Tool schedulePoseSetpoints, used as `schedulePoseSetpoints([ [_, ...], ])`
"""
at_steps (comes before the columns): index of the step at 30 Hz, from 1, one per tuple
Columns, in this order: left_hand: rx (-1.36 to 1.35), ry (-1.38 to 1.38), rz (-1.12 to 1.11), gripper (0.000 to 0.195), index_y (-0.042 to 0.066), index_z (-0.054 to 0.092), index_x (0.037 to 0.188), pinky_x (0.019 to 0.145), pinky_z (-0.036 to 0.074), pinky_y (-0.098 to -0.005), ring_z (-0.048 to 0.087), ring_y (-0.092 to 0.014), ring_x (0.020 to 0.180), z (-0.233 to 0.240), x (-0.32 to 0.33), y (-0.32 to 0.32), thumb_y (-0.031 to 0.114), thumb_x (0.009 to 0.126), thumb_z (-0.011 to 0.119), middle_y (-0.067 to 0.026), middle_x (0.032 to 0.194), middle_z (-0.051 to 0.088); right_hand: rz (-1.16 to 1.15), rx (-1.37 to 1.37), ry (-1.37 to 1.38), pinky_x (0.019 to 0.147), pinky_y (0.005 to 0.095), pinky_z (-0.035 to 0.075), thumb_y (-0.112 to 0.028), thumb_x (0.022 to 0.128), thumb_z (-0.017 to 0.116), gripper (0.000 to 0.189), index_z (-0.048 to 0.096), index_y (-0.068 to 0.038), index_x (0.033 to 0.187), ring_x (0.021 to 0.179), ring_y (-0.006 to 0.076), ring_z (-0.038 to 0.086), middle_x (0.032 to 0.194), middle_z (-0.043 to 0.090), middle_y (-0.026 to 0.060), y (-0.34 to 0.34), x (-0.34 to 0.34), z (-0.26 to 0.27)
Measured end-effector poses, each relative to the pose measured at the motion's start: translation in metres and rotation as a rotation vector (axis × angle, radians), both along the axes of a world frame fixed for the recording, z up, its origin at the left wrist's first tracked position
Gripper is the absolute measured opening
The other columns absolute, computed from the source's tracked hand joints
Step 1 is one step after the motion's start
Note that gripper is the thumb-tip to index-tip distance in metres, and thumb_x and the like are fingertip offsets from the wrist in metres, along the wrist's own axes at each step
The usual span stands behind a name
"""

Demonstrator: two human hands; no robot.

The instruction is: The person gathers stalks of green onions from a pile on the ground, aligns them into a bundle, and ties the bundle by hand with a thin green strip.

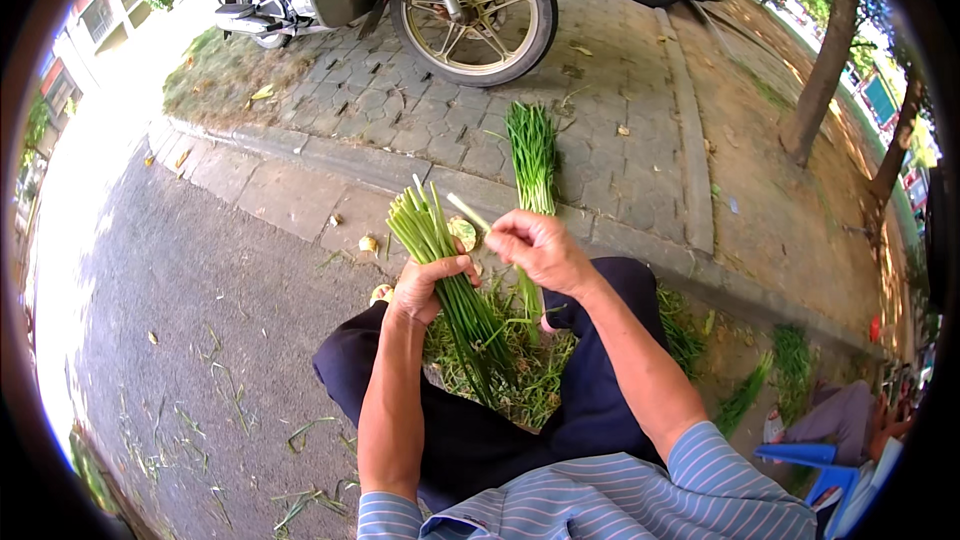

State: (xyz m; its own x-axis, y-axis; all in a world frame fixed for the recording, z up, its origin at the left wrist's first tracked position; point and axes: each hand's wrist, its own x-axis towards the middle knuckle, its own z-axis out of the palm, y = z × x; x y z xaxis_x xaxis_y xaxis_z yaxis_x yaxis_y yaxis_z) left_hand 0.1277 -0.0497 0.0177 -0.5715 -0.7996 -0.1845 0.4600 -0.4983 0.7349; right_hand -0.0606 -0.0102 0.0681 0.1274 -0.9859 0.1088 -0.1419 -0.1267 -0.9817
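Note:
A bunch of long green stalks, which look like garlic chives or scallions (pixel 472 322), is gripped in my left hand (pixel 429 281), its pale cut ends pointing up and away and its leaves hanging between my knees. My right hand (pixel 536 244), just to the right, pinches a single stalk (pixel 469 211) with a white end, apart from the bunch's ends. Beyond my right hand a bundle of similar greens (pixel 532 150) lies on the kerb and paving, pale ends towards me. Loose green trimmings (pixel 536 382) cover the ground between my legs.
A stone kerb (pixel 300 146) crosses ahead, with a red motorcycle (pixel 480 15) on the paving beyond. More greens (pixel 791 364) lie at right, near another seated person (pixel 840 420) and a blue plastic stool (pixel 799 454). Scattered leaves (pixel 300 431) lie on the asphalt at left.

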Motion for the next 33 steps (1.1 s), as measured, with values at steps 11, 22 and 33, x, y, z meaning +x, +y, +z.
schedulePoseSetpoints([
  [11, 0.032, -0.088, 0.034, 0.028, 0.002, 0.054, 0.092, 0.064, 0.053, -0.0379, 0.062, -0.024, 0.066, -0.007, 0.006, -0.004, 0.005, 0.069, 0.071, -0.0108, 0.072, 0.060, -0.117, 0.038, -0.265, 0.046, 0.0170, 0.039, -0.018, 0.088, 0.061, 0.012, 0.062, -0.007, 0.089, 0.053, 0.0036, 0.049, 0.066, 0.057, -0.0019, -0.007, -0.035, 0.032],
  [22, -0.013, -0.032, 0.002, 0.025, 0.002, 0.055, 0.090, 0.063, 0.052, -0.0357, 0.062, -0.023, 0.068, 0.002, 0.000, -0.001, 0.007, 0.070, 0.070, -0.0100, 0.074, 0.060, -0.053, 0.015, 0.059, 0.051, 0.0210, 0.041, -0.020, 0.087, 0.064, 0.018, 0.066, -0.002, 0.090, 0.059, 0.0039, 0.051, 0.070, 0.061, -0.0022, 0.006, 0.000, 0.001],
  [33, -0.024, -0.043, 0.001, 0.028, 0.002, 0.059, 0.097, 0.067, 0.053, -0.0316, 0.062, -0.017, 0.076, -0.011, 0.001, -0.003, 0.001, 0.072, 0.069, -0.0056, 0.086, 0.063, -0.086, -0.131, 0.347, 0.060, 0.0245, 0.047, -0.015, 0.083, 0.066, 0.022, 0.067, 0.002, 0.097, 0.067, 0.0117, 0.060, 0.081, 0.067, 0.0081, -0.004, 0.027, -0.012],
])
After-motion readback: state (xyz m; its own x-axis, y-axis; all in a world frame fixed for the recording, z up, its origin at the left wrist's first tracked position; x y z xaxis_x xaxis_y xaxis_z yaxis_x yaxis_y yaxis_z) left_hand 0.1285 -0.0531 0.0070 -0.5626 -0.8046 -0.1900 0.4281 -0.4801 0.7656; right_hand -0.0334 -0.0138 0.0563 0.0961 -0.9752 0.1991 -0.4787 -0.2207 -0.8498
